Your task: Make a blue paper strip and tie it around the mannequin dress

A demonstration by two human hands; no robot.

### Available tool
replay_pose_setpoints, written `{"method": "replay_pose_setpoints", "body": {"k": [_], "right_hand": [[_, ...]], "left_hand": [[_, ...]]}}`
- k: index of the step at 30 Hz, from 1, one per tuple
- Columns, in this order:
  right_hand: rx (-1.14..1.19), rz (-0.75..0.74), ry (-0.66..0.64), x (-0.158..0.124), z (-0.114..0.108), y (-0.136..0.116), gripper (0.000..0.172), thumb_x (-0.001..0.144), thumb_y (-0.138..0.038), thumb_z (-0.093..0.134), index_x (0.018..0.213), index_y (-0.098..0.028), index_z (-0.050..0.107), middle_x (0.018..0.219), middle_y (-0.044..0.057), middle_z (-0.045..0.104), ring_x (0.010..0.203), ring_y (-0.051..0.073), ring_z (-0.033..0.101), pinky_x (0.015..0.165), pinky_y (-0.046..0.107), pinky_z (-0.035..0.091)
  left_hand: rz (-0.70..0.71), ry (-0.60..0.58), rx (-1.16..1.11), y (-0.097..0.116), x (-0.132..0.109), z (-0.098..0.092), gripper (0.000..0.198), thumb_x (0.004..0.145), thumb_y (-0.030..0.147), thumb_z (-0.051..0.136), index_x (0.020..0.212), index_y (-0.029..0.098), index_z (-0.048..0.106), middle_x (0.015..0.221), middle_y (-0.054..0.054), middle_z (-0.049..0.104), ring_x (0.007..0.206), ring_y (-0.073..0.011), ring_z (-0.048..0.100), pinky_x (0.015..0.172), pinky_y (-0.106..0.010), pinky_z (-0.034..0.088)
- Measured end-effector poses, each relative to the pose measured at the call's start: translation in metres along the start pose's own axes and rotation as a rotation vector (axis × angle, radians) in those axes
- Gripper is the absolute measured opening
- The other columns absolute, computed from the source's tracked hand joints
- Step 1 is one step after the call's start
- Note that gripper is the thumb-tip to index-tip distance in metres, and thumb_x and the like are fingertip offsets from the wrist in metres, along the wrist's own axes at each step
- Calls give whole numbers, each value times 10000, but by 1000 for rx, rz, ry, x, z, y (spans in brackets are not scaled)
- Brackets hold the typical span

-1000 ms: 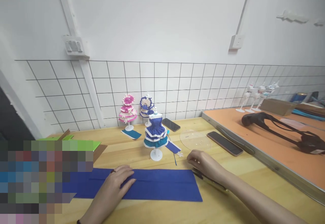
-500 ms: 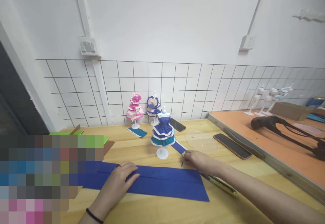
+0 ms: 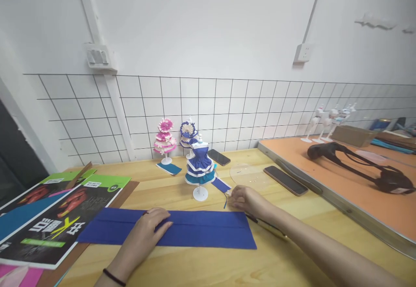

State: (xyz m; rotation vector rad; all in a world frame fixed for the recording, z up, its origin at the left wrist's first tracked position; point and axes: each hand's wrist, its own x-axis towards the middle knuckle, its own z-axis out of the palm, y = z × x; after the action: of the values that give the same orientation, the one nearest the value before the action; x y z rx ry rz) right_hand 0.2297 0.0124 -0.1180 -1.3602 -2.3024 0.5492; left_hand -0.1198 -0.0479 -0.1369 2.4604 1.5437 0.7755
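The left hand (image 3: 149,228) rests loosely spread on the long blue felt-like rectangle (image 3: 208,230). Just past the rectangle's far-right corner, the right hand (image 3: 244,199) curls, any hold unclear.

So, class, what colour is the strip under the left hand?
The strip is deep blue; the head view shows it.
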Motion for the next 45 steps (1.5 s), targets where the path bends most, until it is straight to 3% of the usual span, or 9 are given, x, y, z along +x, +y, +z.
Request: {"method": "replay_pose_setpoints", "body": {"k": [4, 7, 17, 22, 26, 32, 35, 39, 45], "right_hand": [[-31, 62, 24, 27, 32, -6, 114, 689, -140, 559, 602, -174, 624, 721, 45, 647, 685, 178, 592, 625, 244, 404], [-26, 80, 20, 31, 39, -3, 114, 734, -144, 503, 680, -172, 600, 618, 16, 624, 588, 154, 565, 548, 229, 374], [-62, 87, 64, -20, -14, 28, 184, 833, -237, 408, 938, -160, 538, 802, 56, 626, 698, 169, 587, 601, 239, 447], [-181, -38, -36, -4, 4, 11, 193, 810, -160, 448, 904, -192, 614, 942, 74, 618, 841, 195, 576, 748, 273, 413], [-262, -76, -110, 24, 22, -1, 166, 816, -141, 440, 781, -153, 602, 892, 116, 616, 801, 215, 562, 738, 302, 397], [-240, -53, -187, 12, 6, -2, 152, 823, -198, 437, 714, -175, 540, 760, 54, 606, 682, 172, 544, 640, 260, 405], [-181, 15, -166, -16, -15, 5, 250, 892, -284, 321, 756, -193, 510, 748, 35, 600, 641, 156, 535, 563, 236, 415], [-109, 124, -51, -35, -29, 15, 283, 887, -367, 331, 779, -198, 530, 783, 54, 620, 703, 185, 558, 628, 272, 433], [-74, 207, -10, -3, -2, 7, 185, 762, -359, 550, 809, -194, 620, 781, 46, 660, 679, 186, 581, 580, 251, 388]], "left_hand": [[-23, -5, -5, -3, -1, -2, 216, 841, 347, 513, 945, 213, 647, 982, -39, 687, 956, -203, 610, 856, -326, 485], [-37, 8, -10, -6, -2, -3, 206, 838, 345, 516, 936, 222, 649, 975, -31, 690, 949, -202, 615, 854, -329, 486], [-29, 34, -14, -7, -2, -5, 206, 825, 351, 526, 921, 227, 661, 961, -30, 695, 937, -208, 623, 843, -327, 495], [-31, 30, -13, -5, -2, -3, 211, 831, 360, 515, 918, 234, 661, 966, -26, 695, 939, -204, 624, 852, -329, 490], [-46, 30, -24, -4, -2, -3, 206, 823, 351, 524, 915, 232, 665, 953, -26, 699, 925, -202, 628, 839, -326, 496], [-63, 26, -39, -7, -3, -6, 210, 823, 346, 520, 917, 232, 669, 957, -36, 698, 920, -211, 628, 841, -340, 494], [-67, 21, -43, -8, -4, -6, 209, 824, 345, 521, 924, 236, 668, 960, -33, 698, 928, -211, 625, 842, -338, 494], [-69, 2, -30, -9, -2, -4, 219, 825, 356, 518, 930, 234, 667, 971, -35, 696, 942, -215, 619, 850, -344, 488], [-80, -15, -23, -6, -1, -3, 234, 828, 357, 507, 942, 228, 666, 978, -31, 694, 943, -208, 621, 860, -340, 486]]}}
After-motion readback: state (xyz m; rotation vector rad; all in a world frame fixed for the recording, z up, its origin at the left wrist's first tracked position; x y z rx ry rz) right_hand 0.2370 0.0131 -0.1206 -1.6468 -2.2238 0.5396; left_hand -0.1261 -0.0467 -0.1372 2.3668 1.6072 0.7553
